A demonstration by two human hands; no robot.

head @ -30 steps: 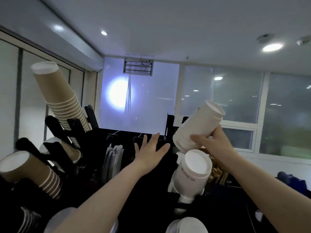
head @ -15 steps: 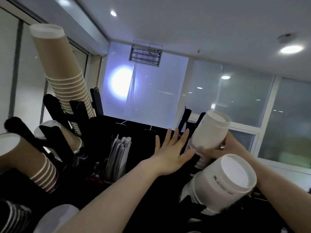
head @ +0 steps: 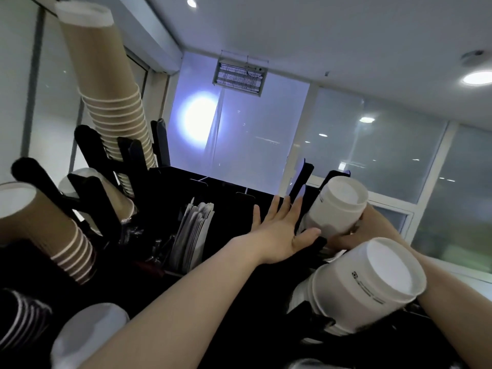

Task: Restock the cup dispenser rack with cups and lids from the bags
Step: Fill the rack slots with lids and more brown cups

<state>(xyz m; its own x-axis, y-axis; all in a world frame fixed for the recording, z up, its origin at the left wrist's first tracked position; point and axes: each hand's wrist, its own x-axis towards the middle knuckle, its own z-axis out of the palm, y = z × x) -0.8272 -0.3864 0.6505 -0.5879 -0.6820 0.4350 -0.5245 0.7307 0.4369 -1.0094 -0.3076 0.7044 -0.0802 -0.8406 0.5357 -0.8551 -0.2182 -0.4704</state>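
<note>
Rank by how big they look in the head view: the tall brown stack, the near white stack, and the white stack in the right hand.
1. Tall brown stack
2. Near white stack, though nearness inflates it
3. White stack held by the right hand

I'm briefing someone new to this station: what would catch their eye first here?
Likely the tall brown cup stack jutting from the black rack at upper left. At right, the right hand holds a white cup stack at the rack's far slot, with the left hand spread open beside it. A larger white stack sits nearer, lower right.
</note>
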